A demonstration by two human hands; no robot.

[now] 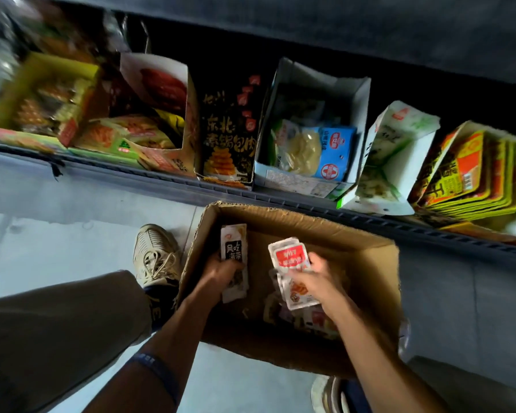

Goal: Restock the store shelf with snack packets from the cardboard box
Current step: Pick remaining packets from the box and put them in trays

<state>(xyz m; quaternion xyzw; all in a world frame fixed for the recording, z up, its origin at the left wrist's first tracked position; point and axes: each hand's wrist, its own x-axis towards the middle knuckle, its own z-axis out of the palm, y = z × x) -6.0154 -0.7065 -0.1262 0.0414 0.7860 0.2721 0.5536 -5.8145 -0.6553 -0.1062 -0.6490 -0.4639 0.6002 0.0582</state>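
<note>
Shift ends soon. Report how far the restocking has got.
Done: shelf display boxes already hold stock. In hand: left hand grips black-and-white packets, right hand grips red-and-white packets, both over the cardboard box. Left: loose packets remain inside it.

Inside the cardboard box (pixel 367 242), the left hand (pixel 221 271) grips a stack of black-and-white packets (pixel 234 248), and the right hand (pixel 313 277) holds red-and-white packets (pixel 289 254). Beyond the box stands the shelf (pixel 280 199) with display cartons; left of the box, a shoe (pixel 155 253).
</note>
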